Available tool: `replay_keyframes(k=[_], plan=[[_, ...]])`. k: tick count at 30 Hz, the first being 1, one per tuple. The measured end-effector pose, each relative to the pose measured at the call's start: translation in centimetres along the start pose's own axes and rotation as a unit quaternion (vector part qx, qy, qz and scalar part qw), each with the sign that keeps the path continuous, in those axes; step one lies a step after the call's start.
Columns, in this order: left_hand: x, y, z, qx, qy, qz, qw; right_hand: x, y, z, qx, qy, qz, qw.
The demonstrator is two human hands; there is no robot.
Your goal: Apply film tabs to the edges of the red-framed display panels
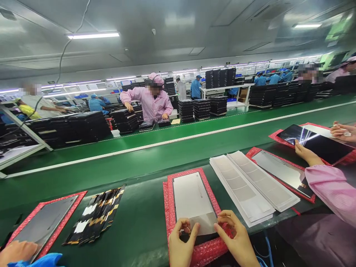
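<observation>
A white-backed flat panel [191, 194] with dark edges lies on red bubble wrap [205, 254] right in front of me. Between my hands is a small grey, semi-clear film piece [204, 223], stretched across the panel's near end. My left hand [183, 237] pinches the film's left edge between thumb and fingers. At its right edge, my right hand [233, 235] grips it the same way. Whether the film touches the panel I cannot tell. Just right of the panel lie two stacks of white sheets [241, 189] bearing greyish film pieces.
Left of me lie black-and-gold flex strips [96, 215] and another panel [48, 218] under a co-worker's hand [20, 252]. To the right, a pink-sleeved co-worker's hand [307, 154] holds a glossy black screen [314, 142]. Across the green bench [155, 148] stand black stacks [186, 111].
</observation>
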State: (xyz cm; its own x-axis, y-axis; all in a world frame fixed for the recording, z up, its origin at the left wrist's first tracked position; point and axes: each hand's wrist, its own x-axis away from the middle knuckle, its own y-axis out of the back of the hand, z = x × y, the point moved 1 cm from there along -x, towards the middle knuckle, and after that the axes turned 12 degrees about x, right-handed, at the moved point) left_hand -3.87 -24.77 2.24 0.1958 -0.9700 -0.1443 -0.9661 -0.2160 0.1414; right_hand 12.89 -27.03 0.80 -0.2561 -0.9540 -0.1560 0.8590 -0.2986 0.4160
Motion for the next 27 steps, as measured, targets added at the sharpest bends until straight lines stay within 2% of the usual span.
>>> replay_keyframes(k=[3, 8, 12, 15, 21, 27], plan=[[0.0, 0.4, 0.1, 0.001, 0.003, 0.007, 1.0, -0.4, 0.5, -0.5, -0.042, -0.013, 0.014, 0.999], [0.1, 0.7, 0.8, 0.0, 0.012, -0.009, 1.0, -0.6, 0.7, -0.7, -0.131, -0.029, 0.082, 0.988], [-0.1, 0.9, 0.8, -0.011, 0.014, 0.012, 1.0, -0.8, 1.0, -0.4, -0.15, -0.029, 0.105, 0.983], [-0.2, 1.1, 0.5, -0.017, 0.006, 0.019, 1.0, -1.0, 1.2, -0.3, -0.111, -0.01, 0.098, 0.989], [0.1, 1.0, 0.2, -0.021, 0.004, 0.064, 0.998, -1.0, 1.3, -0.7, 0.067, 0.014, 0.069, 0.995], [0.4, 0.5, 0.7, 0.054, 0.049, 0.081, 0.994, -0.5, 1.1, -1.4, 0.097, 0.027, 0.045, 0.994]])
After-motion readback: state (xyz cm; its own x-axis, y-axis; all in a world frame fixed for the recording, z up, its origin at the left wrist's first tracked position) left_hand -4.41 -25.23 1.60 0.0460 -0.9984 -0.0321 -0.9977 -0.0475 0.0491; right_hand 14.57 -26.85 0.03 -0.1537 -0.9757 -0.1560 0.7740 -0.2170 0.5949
